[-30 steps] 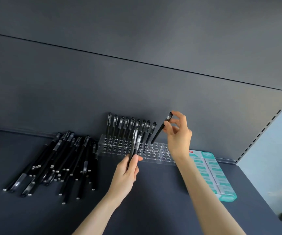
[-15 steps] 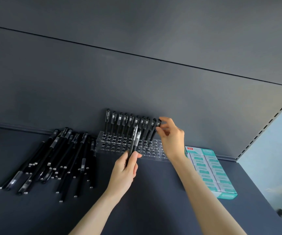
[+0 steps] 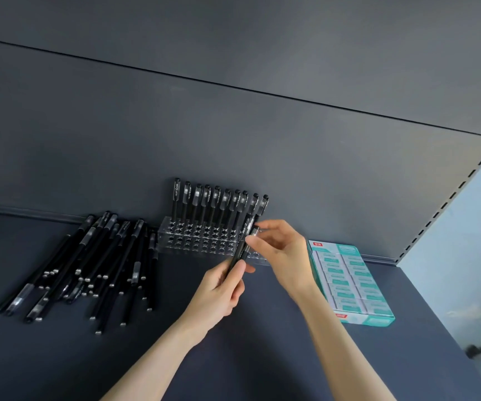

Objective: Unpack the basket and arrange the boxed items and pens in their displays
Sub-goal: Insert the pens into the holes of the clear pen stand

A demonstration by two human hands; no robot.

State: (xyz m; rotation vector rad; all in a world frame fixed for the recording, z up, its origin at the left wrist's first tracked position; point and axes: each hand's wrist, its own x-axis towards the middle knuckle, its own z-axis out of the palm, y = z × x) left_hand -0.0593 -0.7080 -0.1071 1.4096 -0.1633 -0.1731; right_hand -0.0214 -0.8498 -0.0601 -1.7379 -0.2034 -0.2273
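A clear acrylic pen stand with rows of holes sits against the back wall of the dark shelf. Several black pens stand upright in its back row. My left hand grips two black pens near their lower ends, tips up, in front of the stand's right end. My right hand pinches the top of one of those two pens with thumb and forefinger. A pile of loose black pens lies on the shelf to the left of the stand.
A teal and white display box of small boxed items lies on the shelf at the right. The grey back wall rises right behind the stand. A slotted upright marks the shelf's right end.
My right hand set the pen it held into the back row's right end, let go, then dropped down to pinch a pen in my left hand.
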